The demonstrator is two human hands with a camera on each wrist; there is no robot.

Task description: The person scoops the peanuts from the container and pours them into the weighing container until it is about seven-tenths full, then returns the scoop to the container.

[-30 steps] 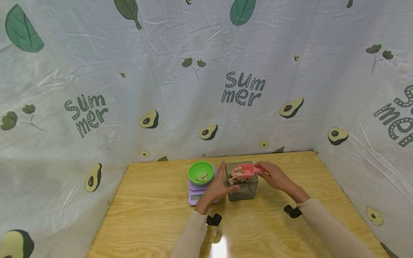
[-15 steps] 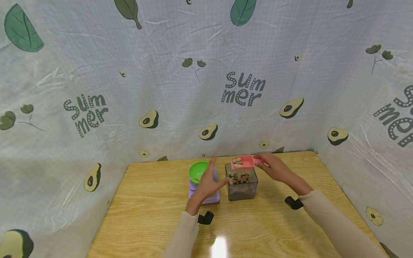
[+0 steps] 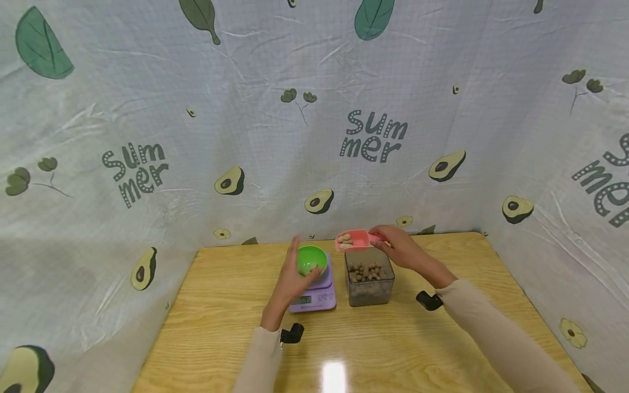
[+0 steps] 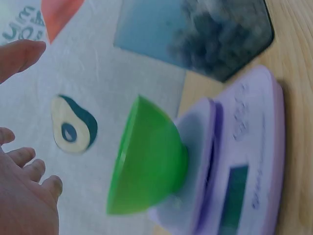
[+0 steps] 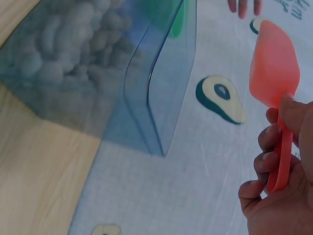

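My right hand (image 3: 402, 250) grips the handle of a pink-red scoop (image 3: 362, 238). Several tan pieces that look like unshelled peanuts (image 3: 346, 239) lie in the scoop. It is raised over the left rear rim of a clear, smoky square container (image 3: 371, 295), which holds many similar nuts (image 3: 366, 272). A green bowl (image 3: 309, 253) with a few nuts sits on a lilac kitchen scale (image 3: 323, 299). My left hand (image 3: 287, 281) hovers at the bowl's left and front, fingers spread. In the left wrist view its fingertips (image 4: 34, 169) are apart from the bowl.
Everything stands toward the back of a wooden table (image 3: 383, 349). A pale cloth (image 3: 265, 164) printed with avocados hangs behind and at both sides. Container and scale stand side by side with a narrow gap between.
The scoop has risen out of the container with nuts in it and moved left. My left hand has left the container's side and moved left, to the bowl.
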